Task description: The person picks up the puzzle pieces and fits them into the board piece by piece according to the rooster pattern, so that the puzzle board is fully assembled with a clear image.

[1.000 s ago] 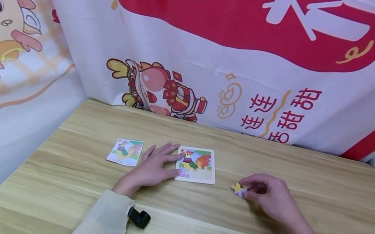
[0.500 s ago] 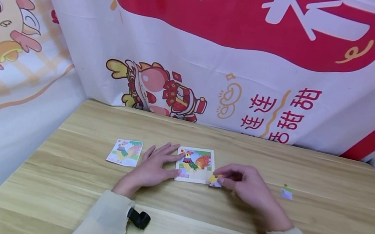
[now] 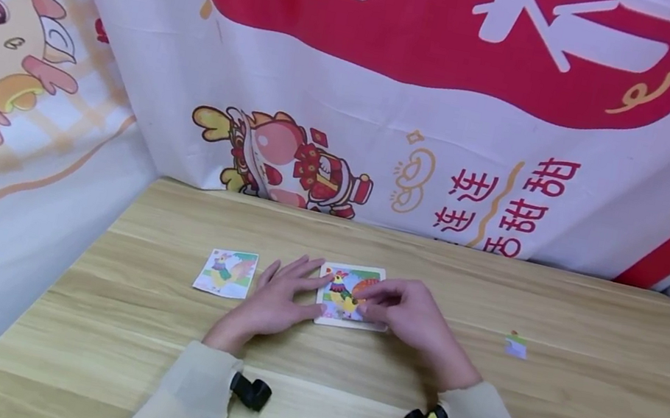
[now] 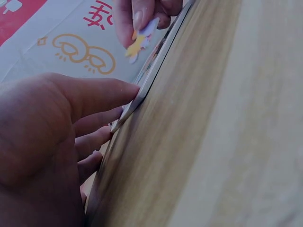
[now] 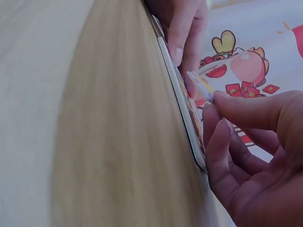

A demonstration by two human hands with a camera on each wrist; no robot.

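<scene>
A rooster jigsaw puzzle in a white-edged tray (image 3: 366, 327) lies on the table. My left hand (image 3: 276, 301) rests on its left side, thumb and fingers touching the edge. Over the puzzle's lower part, my right hand (image 3: 413, 316) pinches a yellow and lilac puzzle piece (image 4: 140, 44) between thumb and fingers. In the right wrist view this piece is seen edge-on, tilted and just above the tray's surface. The right hand hides the right part of the rooster picture in the head view.
A printed rooster card (image 3: 226, 273) lies left of the left hand. Another loose puzzle piece (image 3: 516, 345) lies on the wooden table (image 3: 302, 397) to the right. A printed cloth (image 3: 306, 69) hangs behind the table's back edge.
My right hand has carried the yellow puzzle piece leftward from the table to above the puzzle tray. That move uncovered the loose piece on the right. The left hand has stayed put.
</scene>
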